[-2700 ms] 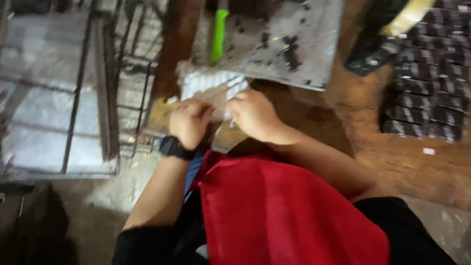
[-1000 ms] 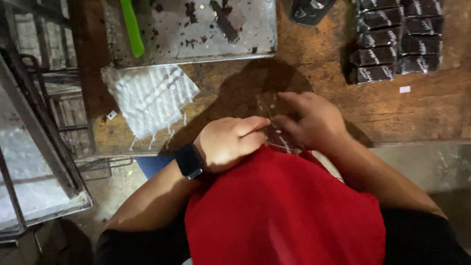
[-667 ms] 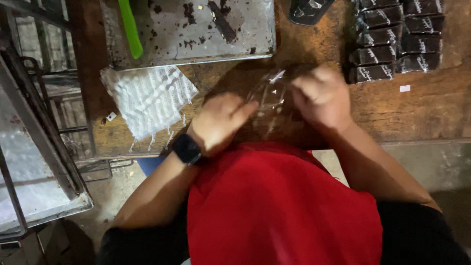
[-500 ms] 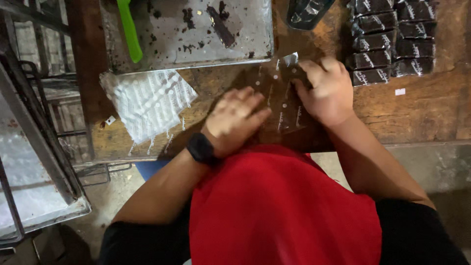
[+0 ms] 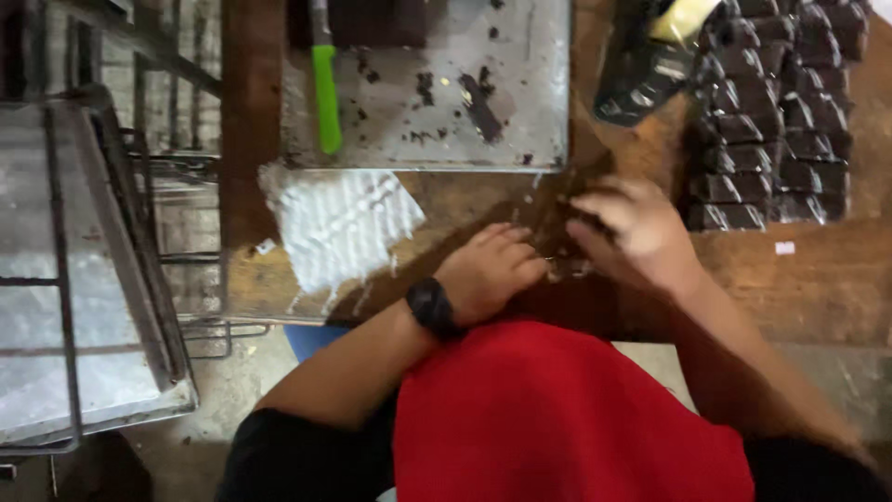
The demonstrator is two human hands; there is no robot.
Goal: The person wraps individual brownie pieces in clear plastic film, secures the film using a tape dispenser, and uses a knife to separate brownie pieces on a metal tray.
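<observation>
My left hand point(image 5: 491, 271), with a black watch point(image 5: 432, 307) on the wrist, rests with curled fingers on the wooden table point(image 5: 818, 279). My right hand point(image 5: 639, 232) is just to its right. Between them both hands pinch a clear plastic wrapper point(image 5: 565, 253) with something dark inside; blur hides the details. The wrapper lies low against the table. A red cloth point(image 5: 557, 418) covers my lap below the hands.
A metal tray point(image 5: 520, 84) with dark crumbs and a green-handled knife point(image 5: 325, 98) lies beyond the hands. A pile of clear wrappers point(image 5: 339, 223) sits to the left. Rows of wrapped dark blocks point(image 5: 771, 121) fill the right. A metal rack point(image 5: 84, 279) stands at the left.
Both hands lifted the clear wrapper off my lap, carried it forward and brought it down onto the table near the tray's edge.
</observation>
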